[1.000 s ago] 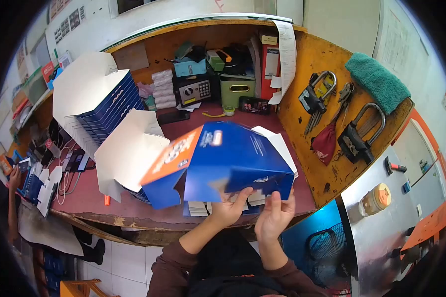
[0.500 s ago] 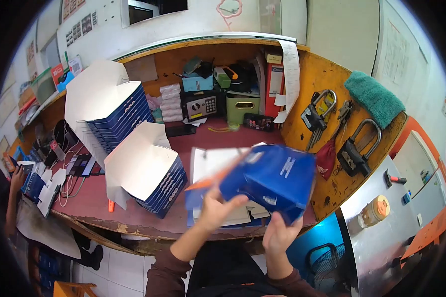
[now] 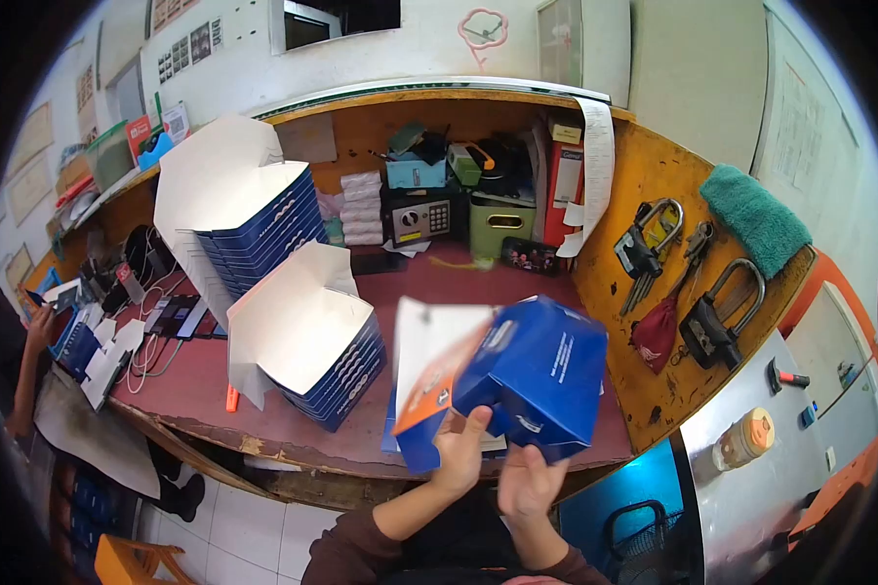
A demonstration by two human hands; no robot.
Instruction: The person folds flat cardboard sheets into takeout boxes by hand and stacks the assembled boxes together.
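Note:
A blue cardboard box [image 3: 546, 366] with white print and an orange-and-blue flap [image 3: 437, 395] is held tilted above the desk's front edge. My left hand [image 3: 461, 453] grips it at the fold between flap and body, thumb on the near side. My right hand [image 3: 532, 483] is closed at its lower edge; some fingers are hidden behind it. Flat white and blue sheets [image 3: 429, 336] lie on the desk behind the box. To the left stand a short stack of nested blue boxes [image 3: 337, 375] and a taller stack [image 3: 263, 229], white insides facing up.
Padlocks [image 3: 710, 322] and a green towel [image 3: 759, 219] are on the right wooden panel. A small safe [image 3: 422, 219] and a green bin [image 3: 498, 226] stand at the back. An orange cutter [image 3: 232, 398] lies near the short stack. Another person's hand [image 3: 41, 327] is at far left.
The box has turned and come a little lower, its orange flap now showing more. Both hands have shifted closer together, and the view has moved slightly left.

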